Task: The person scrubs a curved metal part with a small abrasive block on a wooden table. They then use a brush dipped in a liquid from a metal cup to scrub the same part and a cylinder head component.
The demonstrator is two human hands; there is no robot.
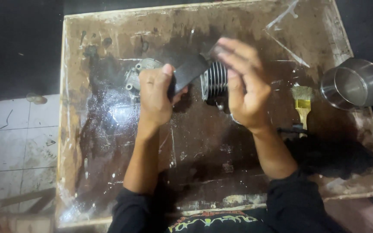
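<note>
A: The person has both hands up over the grimy board point(109, 142). The left hand point(155, 92) is curled, thumb clamping one end of a dark flat strip point(190, 71), possibly abrasive paper, though that's hard to say.

B: And the right hand point(244, 84) pinches the other end between fingertips and thumb, held above the finned metal cylinder point(214, 80), which rests on the board between the two hands.

A: Risk here, in my view: the board looks wet and oily. With slick fingers the strip could slide out of either pinch, and the cylinder could skid if pressed sideways.

B: Also the paintbrush point(302, 103) and the steel cup point(354, 83) sit just to the right. A wide elbow swing might knock the cup off that edge.

A: What can't be seen? The right fingers are motion-blurred, so the exact grip is uncertain. The left hand covers most of a grey cast part point(135, 75) behind it.

B: And the cylinder's bore is hidden by hands and strip.
</note>
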